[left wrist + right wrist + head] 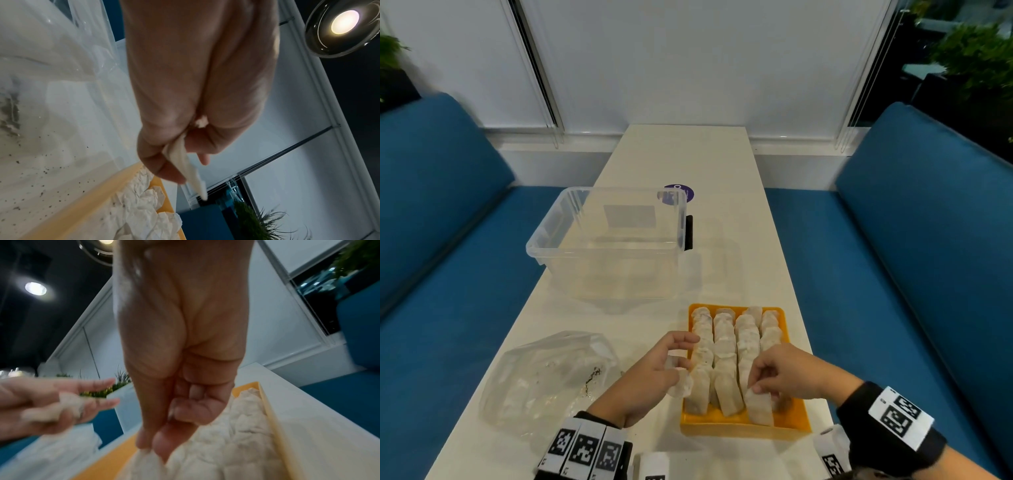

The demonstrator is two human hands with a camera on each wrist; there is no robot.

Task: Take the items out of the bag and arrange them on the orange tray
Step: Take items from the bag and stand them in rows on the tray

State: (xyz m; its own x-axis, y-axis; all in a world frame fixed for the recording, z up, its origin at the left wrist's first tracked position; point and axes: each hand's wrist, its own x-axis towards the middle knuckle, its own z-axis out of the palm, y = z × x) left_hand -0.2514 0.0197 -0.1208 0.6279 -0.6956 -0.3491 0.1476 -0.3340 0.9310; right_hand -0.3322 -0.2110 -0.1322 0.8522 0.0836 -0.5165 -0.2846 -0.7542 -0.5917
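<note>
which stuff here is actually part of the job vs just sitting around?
In the job:
orange tray
tea bags in rows
tea bag held by left hand
tea bag pinched by right hand
plastic bag

Lying about:
clear bin
purple sticker

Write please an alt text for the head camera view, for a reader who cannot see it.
Two hands arrange pale tea bags in rows on an orange tray on a white table: the right hand pinches a bag in the nearest row, and the left hand holds another bag beside the tray. A crumpled clear plastic bag lies to the left, and an open clear bin stands behind.
</note>
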